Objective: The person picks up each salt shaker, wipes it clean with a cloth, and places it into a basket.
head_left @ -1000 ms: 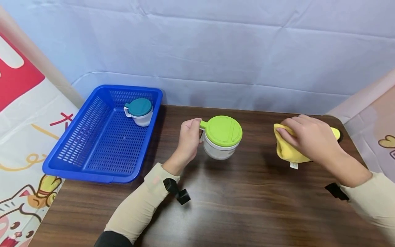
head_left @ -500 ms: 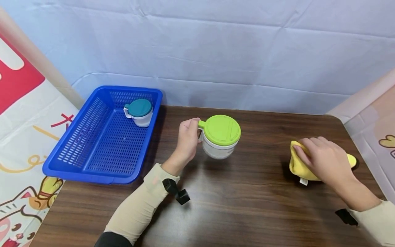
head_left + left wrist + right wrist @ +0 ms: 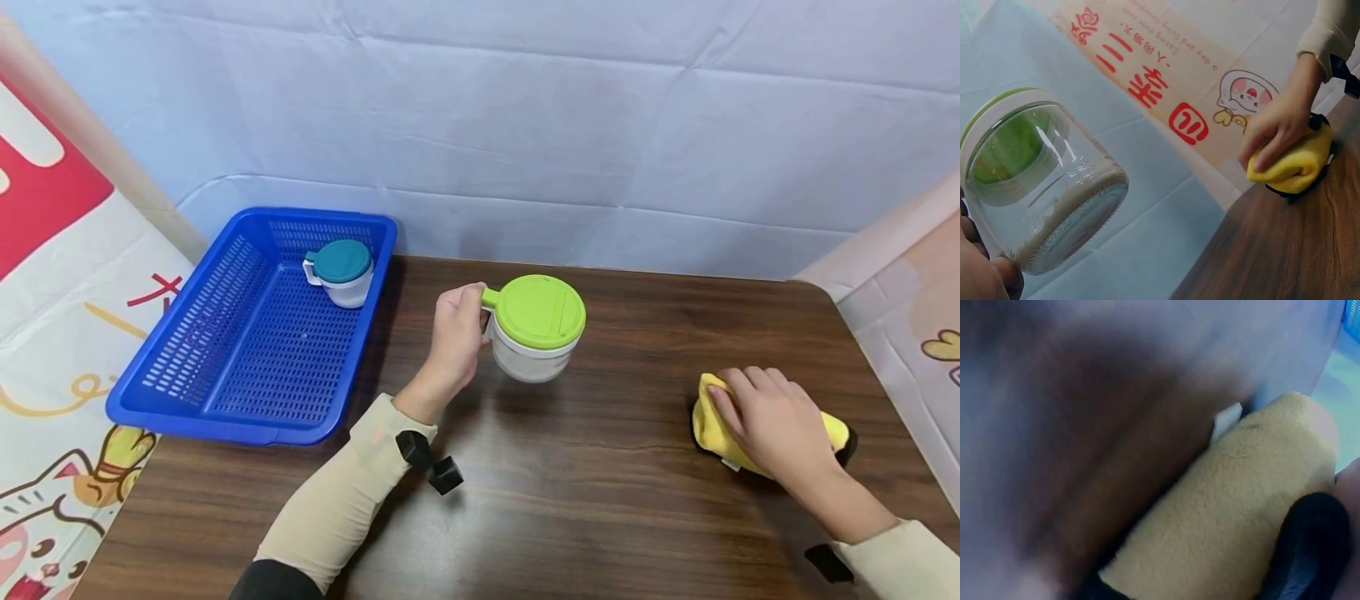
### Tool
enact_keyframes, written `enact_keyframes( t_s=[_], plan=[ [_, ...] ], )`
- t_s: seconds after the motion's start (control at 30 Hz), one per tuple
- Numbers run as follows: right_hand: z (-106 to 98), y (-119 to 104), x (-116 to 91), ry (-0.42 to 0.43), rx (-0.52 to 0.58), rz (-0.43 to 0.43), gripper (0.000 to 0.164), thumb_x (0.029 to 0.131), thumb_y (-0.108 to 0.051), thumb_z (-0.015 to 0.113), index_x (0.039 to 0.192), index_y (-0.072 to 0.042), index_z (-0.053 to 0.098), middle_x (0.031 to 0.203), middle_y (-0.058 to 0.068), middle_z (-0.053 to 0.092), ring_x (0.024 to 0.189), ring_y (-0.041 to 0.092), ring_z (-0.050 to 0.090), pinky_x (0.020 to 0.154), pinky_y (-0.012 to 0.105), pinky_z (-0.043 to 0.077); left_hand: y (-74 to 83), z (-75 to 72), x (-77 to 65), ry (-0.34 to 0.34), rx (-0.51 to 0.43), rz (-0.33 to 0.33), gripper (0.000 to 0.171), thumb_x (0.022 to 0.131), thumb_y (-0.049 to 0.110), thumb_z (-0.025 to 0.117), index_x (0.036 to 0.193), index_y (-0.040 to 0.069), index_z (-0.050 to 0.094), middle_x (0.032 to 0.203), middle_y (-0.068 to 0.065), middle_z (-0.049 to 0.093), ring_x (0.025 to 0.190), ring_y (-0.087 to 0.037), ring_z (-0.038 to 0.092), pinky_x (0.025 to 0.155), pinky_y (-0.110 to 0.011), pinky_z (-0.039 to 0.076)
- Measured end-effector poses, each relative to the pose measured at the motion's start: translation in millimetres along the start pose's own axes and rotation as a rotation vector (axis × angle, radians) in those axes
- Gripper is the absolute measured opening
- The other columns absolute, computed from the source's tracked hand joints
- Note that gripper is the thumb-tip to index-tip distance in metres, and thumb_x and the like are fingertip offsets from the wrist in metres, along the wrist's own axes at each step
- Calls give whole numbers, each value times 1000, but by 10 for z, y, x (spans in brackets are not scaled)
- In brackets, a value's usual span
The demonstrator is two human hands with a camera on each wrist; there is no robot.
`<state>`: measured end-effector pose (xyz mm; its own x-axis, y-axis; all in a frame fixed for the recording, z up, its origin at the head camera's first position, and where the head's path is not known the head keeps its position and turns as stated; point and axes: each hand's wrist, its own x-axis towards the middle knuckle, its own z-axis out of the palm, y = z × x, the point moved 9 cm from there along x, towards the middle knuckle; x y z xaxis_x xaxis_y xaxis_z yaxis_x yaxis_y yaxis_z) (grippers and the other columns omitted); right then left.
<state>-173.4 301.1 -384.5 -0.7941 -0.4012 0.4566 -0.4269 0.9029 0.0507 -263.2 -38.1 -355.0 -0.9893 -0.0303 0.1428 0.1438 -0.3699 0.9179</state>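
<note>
My left hand (image 3: pixel 456 337) grips the handle of a seasoning jar (image 3: pixel 531 362) with a bright green lid (image 3: pixel 542 312), held a little above the table. In the left wrist view the jar's clear glass body (image 3: pixel 1041 181) is tilted, and the curled fingers show at its handle side. On the right, my right hand (image 3: pixel 776 421) holds a bunched yellow cloth (image 3: pixel 714 429) with dark edging and a small white tag, low against the tabletop. The right wrist view shows the cloth (image 3: pixel 1216 512) close up; most of the right fingers are hidden there.
A blue perforated basket (image 3: pixel 225 429) stands at the back left, with a second jar under a teal lid (image 3: pixel 342 261) in its far right corner. The dark wooden table (image 3: pixel 600 500) meets a pale cloth backdrop (image 3: pixel 525 125) behind.
My right hand, with the yellow cloth, has moved right and towards the near side, then further near and slightly left. The left hand and green-lidded jar have barely shifted.
</note>
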Motion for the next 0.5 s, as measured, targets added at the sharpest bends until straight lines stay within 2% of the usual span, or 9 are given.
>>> enact_keyframes(
  t_s=[0.13,0.33,0.5],
  plan=[
    [117,-23,-70,-50,3,24,26,85,-26,64,94,-3,59,75,13,56,69,35,52,51,46,39,-10,-4,7,3,-5,-2,37,90,12,40,54,10,50,45,4,32,41,-7,29,39,-22,24],
    [278,-10,-159,-122,22,93,32,88,-25,61,104,1,57,90,21,55,82,40,50,59,51,41,-2,-3,9,13,-15,-12,38,92,12,40,55,9,51,45,4,30,40,-8,27,39,-21,23],
    [347,2,-210,-153,40,137,32,90,-25,60,106,2,55,95,23,53,87,42,50,62,54,39,0,-6,10,24,-8,-23,38,92,13,40,56,10,52,45,4,31,41,-7,29,38,-21,24]
  ],
)
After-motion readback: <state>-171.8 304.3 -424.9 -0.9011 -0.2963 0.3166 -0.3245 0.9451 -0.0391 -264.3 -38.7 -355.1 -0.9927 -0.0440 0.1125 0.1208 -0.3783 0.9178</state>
